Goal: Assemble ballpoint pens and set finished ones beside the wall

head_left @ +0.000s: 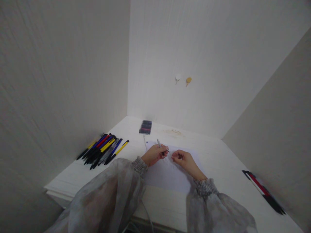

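My left hand (155, 154) is closed round a pen with a light grey barrel (158, 142), held at a tilt above a white sheet of paper (165, 179). The pen's dark end shows near my fingertips. Close by on the right, a small gap away, my right hand (186, 162) has its thumb and fingers pinched together. Whatever sits in that pinch, if anything, is too small to make out. Both wrists come out of loose grey, gathered sleeves.
A pile of pens (100, 150) in several colours lies on the table's left side. More pens (263, 191) lie along the right wall. A dark, pixelated object (145, 127) with a white cable is at the back. Two hooks, white (178, 78) and yellow (189, 80), are on the back wall.
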Demonstrator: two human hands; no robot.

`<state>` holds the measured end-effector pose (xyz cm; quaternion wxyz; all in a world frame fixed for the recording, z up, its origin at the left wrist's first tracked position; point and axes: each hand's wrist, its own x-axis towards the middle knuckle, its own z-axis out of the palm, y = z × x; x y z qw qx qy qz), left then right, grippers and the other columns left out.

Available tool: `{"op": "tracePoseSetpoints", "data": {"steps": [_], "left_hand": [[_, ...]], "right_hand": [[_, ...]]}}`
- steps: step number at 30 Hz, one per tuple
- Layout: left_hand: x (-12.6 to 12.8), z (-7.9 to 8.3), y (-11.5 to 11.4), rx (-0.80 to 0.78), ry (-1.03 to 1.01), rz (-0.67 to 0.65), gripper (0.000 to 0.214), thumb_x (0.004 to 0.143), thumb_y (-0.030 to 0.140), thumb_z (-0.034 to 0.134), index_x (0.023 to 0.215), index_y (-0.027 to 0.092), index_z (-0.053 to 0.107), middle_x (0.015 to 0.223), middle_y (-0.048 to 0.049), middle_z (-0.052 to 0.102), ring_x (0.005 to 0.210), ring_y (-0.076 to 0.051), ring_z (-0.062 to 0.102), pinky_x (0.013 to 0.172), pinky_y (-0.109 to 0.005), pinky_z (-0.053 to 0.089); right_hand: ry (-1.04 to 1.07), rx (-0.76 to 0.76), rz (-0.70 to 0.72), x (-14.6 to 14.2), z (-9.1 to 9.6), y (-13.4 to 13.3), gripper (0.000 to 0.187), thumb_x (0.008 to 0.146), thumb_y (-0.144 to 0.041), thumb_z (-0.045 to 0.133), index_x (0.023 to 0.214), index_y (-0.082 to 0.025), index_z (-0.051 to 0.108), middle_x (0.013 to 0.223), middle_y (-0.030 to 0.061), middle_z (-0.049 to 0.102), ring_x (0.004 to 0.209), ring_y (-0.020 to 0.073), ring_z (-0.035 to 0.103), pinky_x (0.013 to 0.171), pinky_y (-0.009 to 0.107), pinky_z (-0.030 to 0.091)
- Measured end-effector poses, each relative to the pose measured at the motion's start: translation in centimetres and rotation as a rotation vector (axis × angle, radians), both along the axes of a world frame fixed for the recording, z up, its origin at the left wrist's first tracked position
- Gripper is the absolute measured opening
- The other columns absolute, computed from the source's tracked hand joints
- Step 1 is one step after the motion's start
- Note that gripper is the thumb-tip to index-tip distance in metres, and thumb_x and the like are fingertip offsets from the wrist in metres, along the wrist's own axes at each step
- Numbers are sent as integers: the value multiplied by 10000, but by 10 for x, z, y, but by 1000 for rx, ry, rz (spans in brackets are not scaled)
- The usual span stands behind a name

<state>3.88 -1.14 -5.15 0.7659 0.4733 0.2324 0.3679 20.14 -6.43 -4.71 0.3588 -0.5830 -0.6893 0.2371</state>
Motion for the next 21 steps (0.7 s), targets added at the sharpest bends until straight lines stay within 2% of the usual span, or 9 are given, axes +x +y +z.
{"op": "tracePoseSetpoints", "data": {"steps": [13,21], "left_hand": [[-1,1,-3,116,155,-15,213,601,285,636,694,115,549,535,23,512,489,-68,456,476,-204,285],[0,3,-6,39,-7,-103,275,640,308,635,811,97,587,612,3,534,510,-47,455,485,-183,297]], "right_hand": [[96,-24,7,-4,-11,2,186,673,-316,547,729,-143,583,610,12,585,544,110,507,502,216,380],[282,-46,18,-11,-5,0,249,683,-380,548,765,-145,568,689,33,621,609,132,552,545,239,410]]}}
